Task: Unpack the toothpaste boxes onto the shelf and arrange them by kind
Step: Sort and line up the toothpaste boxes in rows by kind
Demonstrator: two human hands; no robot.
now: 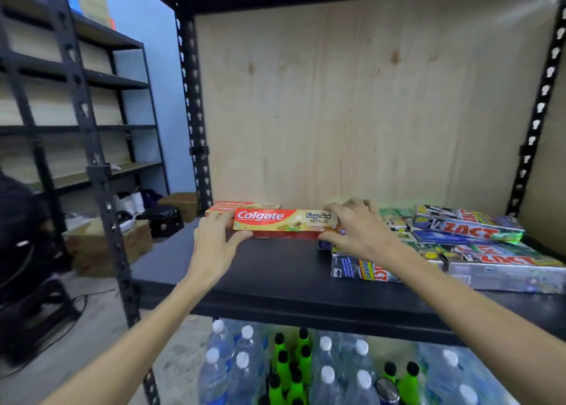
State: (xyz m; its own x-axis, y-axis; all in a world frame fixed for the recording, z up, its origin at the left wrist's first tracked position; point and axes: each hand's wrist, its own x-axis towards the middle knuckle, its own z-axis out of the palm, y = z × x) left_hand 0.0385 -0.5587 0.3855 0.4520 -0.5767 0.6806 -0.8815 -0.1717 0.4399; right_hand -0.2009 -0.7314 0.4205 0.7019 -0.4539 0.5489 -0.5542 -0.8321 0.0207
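Sorting looks well under way. Zact boxes (468, 223) lie grouped flat at the 3 o'clock side of the black shelf (275, 269), some stacked, one more silver Zact box (364, 269) nearer the front edge. At 9 o'clock, against the plywood back, two Colgate boxes (245, 206) already lie stacked. No carton to unpack from is in view, so how many boxes remain cannot be told.

Step in hand, by my reading: adding a Colgate Kayu Sugi box (281, 219) to the Colgate pile, or squaring it up.

Grip: left hand (214, 239) pinches the box's left end, thumb under the front edge, fingers curled round the end. Right hand (358, 223) grasps the right end, fingers over the top, thumb below. The box spans between both hands, level, label facing out, just in front of the stacked pair. A red box shows directly under it; whether they touch is unclear.
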